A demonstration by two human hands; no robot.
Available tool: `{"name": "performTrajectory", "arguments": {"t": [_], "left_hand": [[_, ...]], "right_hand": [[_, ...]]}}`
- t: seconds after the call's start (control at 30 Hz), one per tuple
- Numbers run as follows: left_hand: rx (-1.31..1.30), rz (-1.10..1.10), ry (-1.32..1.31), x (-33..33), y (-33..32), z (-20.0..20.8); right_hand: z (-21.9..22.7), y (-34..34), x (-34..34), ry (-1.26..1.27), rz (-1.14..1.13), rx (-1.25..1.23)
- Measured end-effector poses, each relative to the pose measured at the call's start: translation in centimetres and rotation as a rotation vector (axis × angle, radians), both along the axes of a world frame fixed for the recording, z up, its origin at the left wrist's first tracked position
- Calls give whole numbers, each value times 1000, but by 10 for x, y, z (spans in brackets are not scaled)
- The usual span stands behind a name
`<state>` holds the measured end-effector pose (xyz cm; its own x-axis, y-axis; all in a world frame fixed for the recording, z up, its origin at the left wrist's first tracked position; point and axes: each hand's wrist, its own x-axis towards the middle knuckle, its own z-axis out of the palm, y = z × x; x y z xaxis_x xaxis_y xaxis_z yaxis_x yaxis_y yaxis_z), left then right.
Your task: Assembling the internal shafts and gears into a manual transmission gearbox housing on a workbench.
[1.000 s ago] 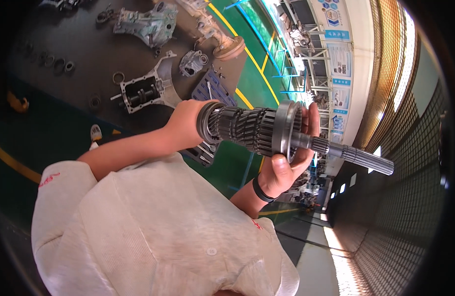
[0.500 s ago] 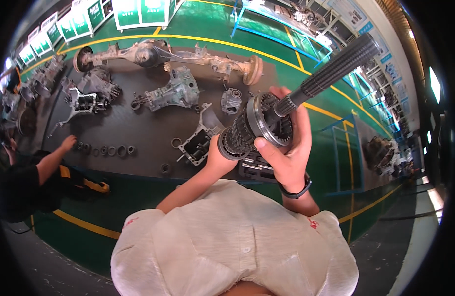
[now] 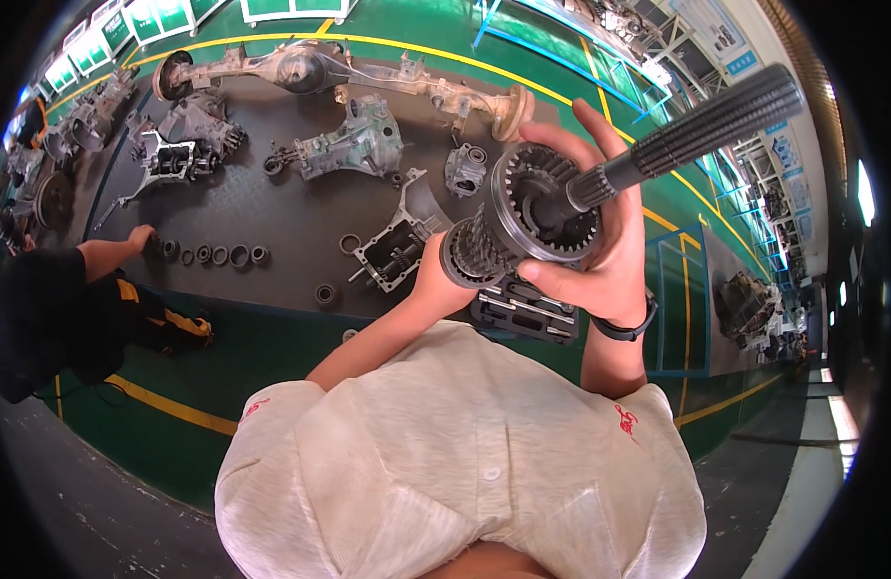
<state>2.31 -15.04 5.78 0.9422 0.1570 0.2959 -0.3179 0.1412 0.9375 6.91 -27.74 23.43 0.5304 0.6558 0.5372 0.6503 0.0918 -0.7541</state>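
Note:
Above the table's near edge I hold a transmission gear shaft (image 3: 711, 135) tilted, its long splined end pointing up to the right. My left hand (image 3: 444, 278) grips the lower end, by the stacked gears (image 3: 476, 249); most of its fingers are hidden behind them. Around the wide toothed ring (image 3: 511, 207) at the shaft's middle curves my right hand (image 3: 614, 265). Its thumb presses on the near rim, and its fingers reach round the far side, one of them lifted off. Below the shaft lies an open dark tool case (image 3: 528, 314) with sockets and bars.
An opened grey gearbox housing (image 3: 395, 253) lies left of my hands. Beyond are a gearbox casing (image 3: 354, 145), a small metal housing (image 3: 465, 169) and a long rusty axle (image 3: 306, 68). At left, another person's hand (image 3: 141, 237) touches a row of rings (image 3: 220, 256).
The splined end of the shaft has swung right, with my right hand moving right alongside. One right finger now stands raised. More of the tool case shows beneath.

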Motion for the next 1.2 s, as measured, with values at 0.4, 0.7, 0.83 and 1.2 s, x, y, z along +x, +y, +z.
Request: {"name": "performTrajectory", "arguments": {"t": [0.4, 0.7, 0.83, 1.2], "left_hand": [[70, -93, 18, -3, -2, 4], [10, -93, -22, -5, -3, -5], [72, -33, -28, -3, -2, -6], [126, 33, -2, 2, -8, -11]], "right_hand": [[2, -23, -4, -67, 74, -82], [-8, -9, -6, -48, -62, -5], [-14, -7, -13, -138, -175, -58], [-25, -7, -47, 2, -545, -62]]}}
